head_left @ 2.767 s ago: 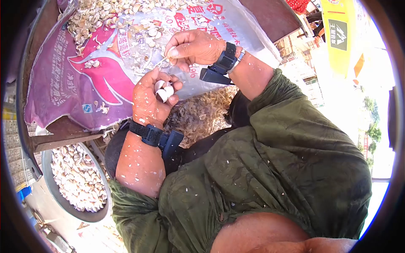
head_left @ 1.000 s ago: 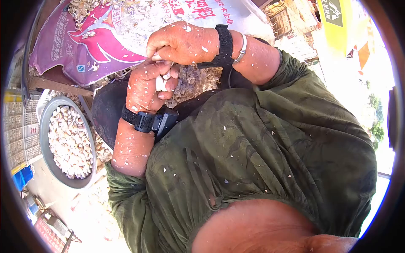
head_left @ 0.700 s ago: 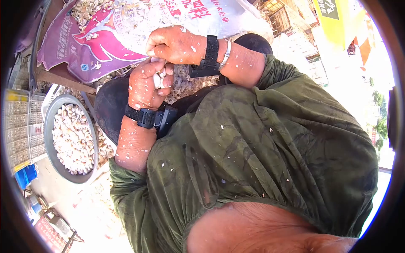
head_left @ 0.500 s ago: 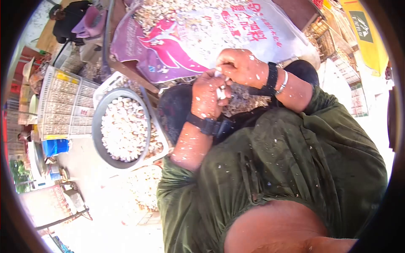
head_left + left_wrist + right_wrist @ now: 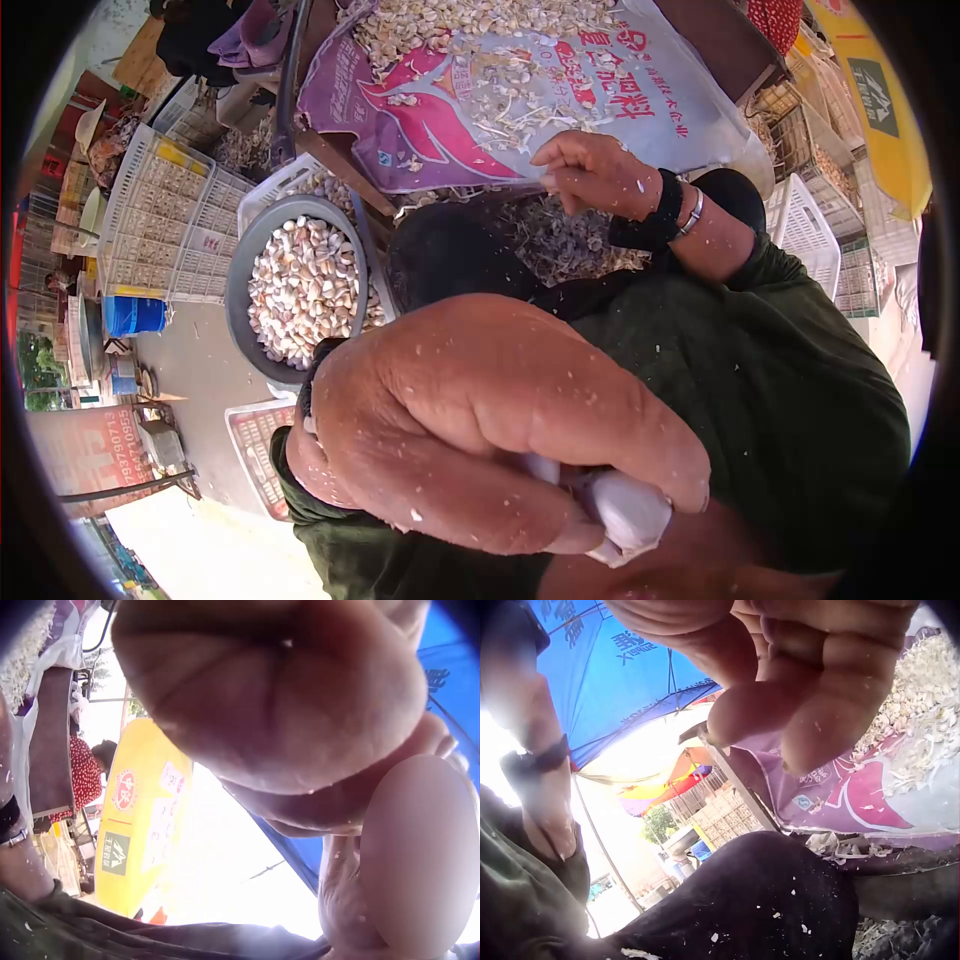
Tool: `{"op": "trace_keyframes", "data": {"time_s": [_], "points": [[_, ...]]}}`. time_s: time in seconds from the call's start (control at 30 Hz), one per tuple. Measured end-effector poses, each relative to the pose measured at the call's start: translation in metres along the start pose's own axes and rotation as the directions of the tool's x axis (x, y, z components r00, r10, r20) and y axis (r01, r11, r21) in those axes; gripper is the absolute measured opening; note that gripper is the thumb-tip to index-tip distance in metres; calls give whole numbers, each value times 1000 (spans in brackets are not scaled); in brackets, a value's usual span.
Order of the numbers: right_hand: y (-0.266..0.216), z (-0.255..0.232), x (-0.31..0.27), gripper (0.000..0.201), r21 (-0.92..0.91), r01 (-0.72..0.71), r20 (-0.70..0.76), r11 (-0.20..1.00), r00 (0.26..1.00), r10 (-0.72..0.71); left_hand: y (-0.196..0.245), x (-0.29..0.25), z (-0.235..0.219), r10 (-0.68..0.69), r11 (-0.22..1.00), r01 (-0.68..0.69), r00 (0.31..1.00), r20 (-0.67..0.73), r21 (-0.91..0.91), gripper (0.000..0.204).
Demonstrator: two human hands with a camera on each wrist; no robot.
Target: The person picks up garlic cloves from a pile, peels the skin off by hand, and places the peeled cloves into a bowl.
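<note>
Before the green shirt [image 5: 790,370], steady the garlic [image 5: 630,510] in the curled, gripping fingers [image 5: 590,405] of the left hand [image 5: 480,390] without crushing it, with the right hand [image 5: 605,178] loose near the printed sack [image 5: 690,130].

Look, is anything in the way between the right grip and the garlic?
Yes, the left grip itself: it holds the garlic, partly hiding it in the head view. Nothing else visible stands between the garlic and the right grip.
</note>
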State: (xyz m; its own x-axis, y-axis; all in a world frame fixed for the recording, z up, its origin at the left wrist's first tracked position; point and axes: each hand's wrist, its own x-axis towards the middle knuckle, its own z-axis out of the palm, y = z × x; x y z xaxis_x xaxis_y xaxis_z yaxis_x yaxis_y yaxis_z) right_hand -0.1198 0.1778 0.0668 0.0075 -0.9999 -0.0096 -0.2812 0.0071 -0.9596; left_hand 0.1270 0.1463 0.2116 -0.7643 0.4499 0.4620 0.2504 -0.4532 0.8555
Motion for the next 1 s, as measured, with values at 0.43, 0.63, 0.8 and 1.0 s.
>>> {"op": "trace_keyframes", "data": {"time_s": [0.43,0.63,0.8,1.0], "points": [[19,-14,-6,27,-244,-15,150,970,987,53,-74,65,26,261,959,-252,964,57,-130,25],[29,-12,1,26,-282,-59,247,958,960,131,-78,64,14,266,950,-248,961,75,-192,25],[36,-11,6,27,-296,-98,261,950,949,179,-77,63,2,273,940,-244,957,94,-240,24],[45,-13,8,23,-303,-86,291,949,940,178,-80,61,-11,293,923,-247,948,123,-296,24]]}}
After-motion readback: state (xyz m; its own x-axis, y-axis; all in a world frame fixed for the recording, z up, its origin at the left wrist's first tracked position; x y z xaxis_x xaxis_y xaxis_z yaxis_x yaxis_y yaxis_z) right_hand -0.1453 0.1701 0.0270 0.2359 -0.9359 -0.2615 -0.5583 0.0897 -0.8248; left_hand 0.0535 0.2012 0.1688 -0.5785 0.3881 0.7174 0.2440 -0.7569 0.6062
